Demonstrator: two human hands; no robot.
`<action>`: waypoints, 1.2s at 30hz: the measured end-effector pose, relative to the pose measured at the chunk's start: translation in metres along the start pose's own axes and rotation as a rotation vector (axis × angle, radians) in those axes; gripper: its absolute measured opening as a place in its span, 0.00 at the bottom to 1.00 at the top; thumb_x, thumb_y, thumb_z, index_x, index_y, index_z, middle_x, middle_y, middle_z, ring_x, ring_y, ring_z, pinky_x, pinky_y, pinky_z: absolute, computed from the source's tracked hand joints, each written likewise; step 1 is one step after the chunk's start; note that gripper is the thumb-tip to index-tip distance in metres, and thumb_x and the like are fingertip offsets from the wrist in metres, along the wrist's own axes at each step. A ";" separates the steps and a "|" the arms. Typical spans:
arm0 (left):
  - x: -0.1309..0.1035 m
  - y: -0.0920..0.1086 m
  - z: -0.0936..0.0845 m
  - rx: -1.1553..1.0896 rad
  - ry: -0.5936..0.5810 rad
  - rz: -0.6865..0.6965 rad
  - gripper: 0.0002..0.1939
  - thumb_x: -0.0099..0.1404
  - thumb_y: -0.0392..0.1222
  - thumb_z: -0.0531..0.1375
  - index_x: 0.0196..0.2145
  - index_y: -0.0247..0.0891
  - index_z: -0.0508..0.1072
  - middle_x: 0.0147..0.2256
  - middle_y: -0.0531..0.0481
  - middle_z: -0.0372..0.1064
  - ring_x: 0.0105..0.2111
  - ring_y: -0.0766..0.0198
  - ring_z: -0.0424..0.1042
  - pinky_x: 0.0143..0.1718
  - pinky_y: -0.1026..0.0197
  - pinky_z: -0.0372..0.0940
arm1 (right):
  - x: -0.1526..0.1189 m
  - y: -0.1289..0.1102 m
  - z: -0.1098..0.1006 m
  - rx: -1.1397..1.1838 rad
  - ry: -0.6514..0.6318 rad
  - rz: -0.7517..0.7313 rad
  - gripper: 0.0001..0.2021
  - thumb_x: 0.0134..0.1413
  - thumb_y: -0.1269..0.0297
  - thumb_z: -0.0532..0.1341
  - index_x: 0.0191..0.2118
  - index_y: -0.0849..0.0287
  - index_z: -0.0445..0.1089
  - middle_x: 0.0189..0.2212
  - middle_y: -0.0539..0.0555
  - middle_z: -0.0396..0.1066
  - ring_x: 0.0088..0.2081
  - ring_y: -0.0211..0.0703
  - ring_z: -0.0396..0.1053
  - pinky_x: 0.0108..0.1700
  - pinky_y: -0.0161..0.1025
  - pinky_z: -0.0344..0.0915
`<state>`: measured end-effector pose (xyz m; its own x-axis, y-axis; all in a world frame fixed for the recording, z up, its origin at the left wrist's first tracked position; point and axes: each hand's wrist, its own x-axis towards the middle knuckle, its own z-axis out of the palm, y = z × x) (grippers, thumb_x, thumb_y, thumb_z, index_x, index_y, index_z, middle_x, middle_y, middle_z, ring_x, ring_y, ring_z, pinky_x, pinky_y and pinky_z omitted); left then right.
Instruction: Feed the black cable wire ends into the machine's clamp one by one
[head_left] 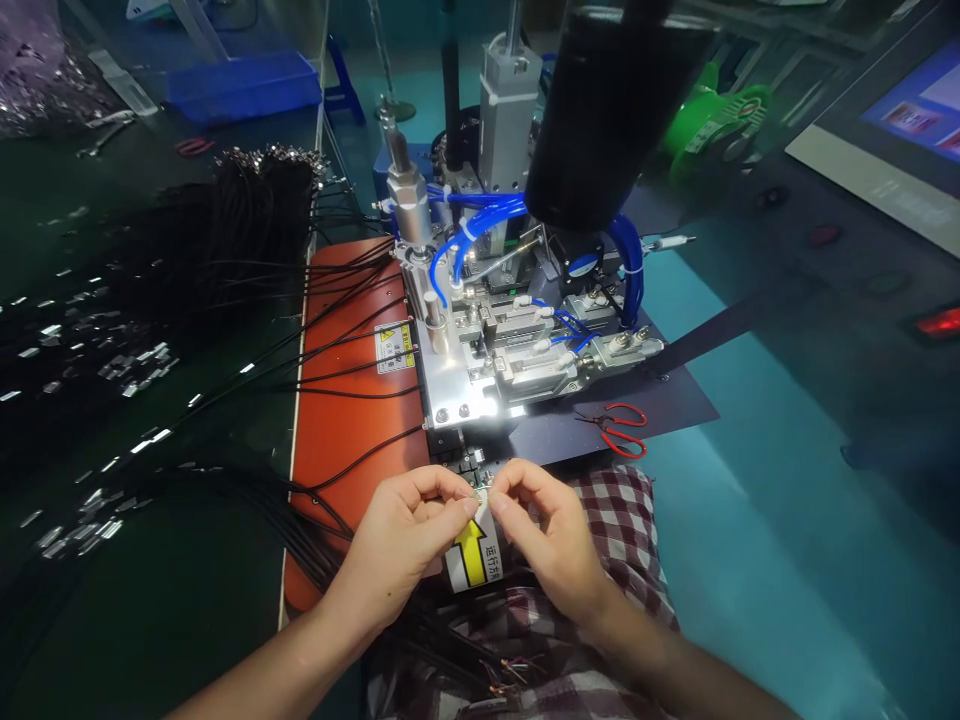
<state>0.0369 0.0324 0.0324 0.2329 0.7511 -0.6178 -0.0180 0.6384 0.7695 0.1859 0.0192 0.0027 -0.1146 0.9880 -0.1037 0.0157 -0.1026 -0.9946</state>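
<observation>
My left hand (416,525) and my right hand (551,530) meet almost fingertip to fingertip at the near end of a metal bench machine (517,345). Thumb and forefinger are pinched on both hands. Whatever sits between the fingertips is too small to make out. Just below them a white label (491,575) with a yellow arrow shows. Black cables (360,455) run from the left into the side of the machine. Cable ends with bare coloured wires (506,675) lie on the checked cloth over my lap.
Red-handled snips (622,430) lie on the dark plate right of the machine. Cable bundles (247,210) cover the left table beside the orange board (345,345). Further back are a blue tray (244,85), a green spool (716,110) and a screen (915,110). A black cylinder (600,120) overhangs the machine.
</observation>
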 end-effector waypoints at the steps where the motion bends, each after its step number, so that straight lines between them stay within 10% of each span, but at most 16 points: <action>1: 0.000 0.000 0.000 -0.004 -0.003 0.010 0.09 0.57 0.43 0.62 0.27 0.35 0.69 0.16 0.61 0.52 0.14 0.77 0.47 0.13 0.73 0.44 | 0.002 -0.002 -0.003 0.023 -0.027 0.027 0.06 0.55 0.67 0.55 0.28 0.60 0.63 0.22 0.47 0.59 0.24 0.34 0.56 0.27 0.32 0.56; 23: -0.002 0.003 0.003 0.066 -0.003 0.059 0.10 0.55 0.43 0.63 0.27 0.35 0.68 0.15 0.63 0.52 0.13 0.78 0.45 0.12 0.74 0.44 | 0.013 -0.016 -0.010 -0.037 -0.084 0.066 0.05 0.49 0.69 0.60 0.25 0.61 0.65 0.19 0.45 0.58 0.22 0.33 0.53 0.25 0.32 0.53; 36: -0.002 0.005 -0.002 0.168 -0.031 -0.012 0.12 0.56 0.47 0.63 0.30 0.36 0.69 0.15 0.63 0.48 0.14 0.76 0.46 0.15 0.71 0.44 | 0.021 -0.007 -0.012 0.433 -0.208 0.350 0.05 0.43 0.69 0.61 0.22 0.62 0.66 0.14 0.42 0.53 0.18 0.30 0.46 0.21 0.31 0.43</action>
<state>0.0344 0.0346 0.0366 0.2625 0.7363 -0.6237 0.1471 0.6082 0.7800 0.1950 0.0424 0.0076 -0.3684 0.8479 -0.3813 -0.3139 -0.4995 -0.8075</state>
